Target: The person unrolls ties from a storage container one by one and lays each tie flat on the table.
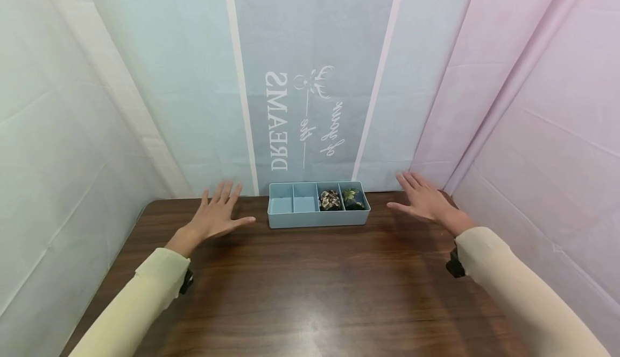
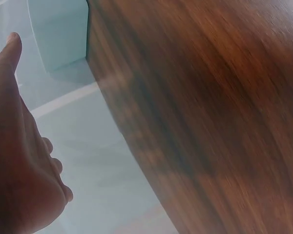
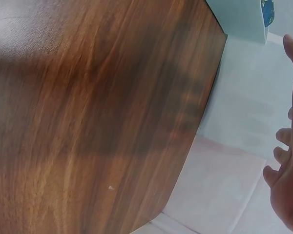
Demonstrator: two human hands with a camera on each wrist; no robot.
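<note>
A light blue box (image 1: 317, 219) with dividers stands at the far edge of the table. In its two right compartments sit a dark bundle with a pale floral pattern (image 1: 330, 200) and a dark blue bundle with green and yellow leaves (image 1: 353, 199). My left hand (image 1: 215, 215) is left of the box, fingers spread and straight, thumb toward it. On the other side my right hand (image 1: 422, 200) has its fingers extended, apart from the box. Neither hand holds anything. Both wrist views show the box's end wall (image 2: 58, 34) beyond the thumb.
The brown wooden table (image 1: 310, 281) reaches back to a hanging pale blue cloth (image 1: 310, 28) with white lettering. Pale fabric walls (image 1: 557, 184) rise at both sides. A dark device (image 1: 455, 263) is strapped at my right wrist.
</note>
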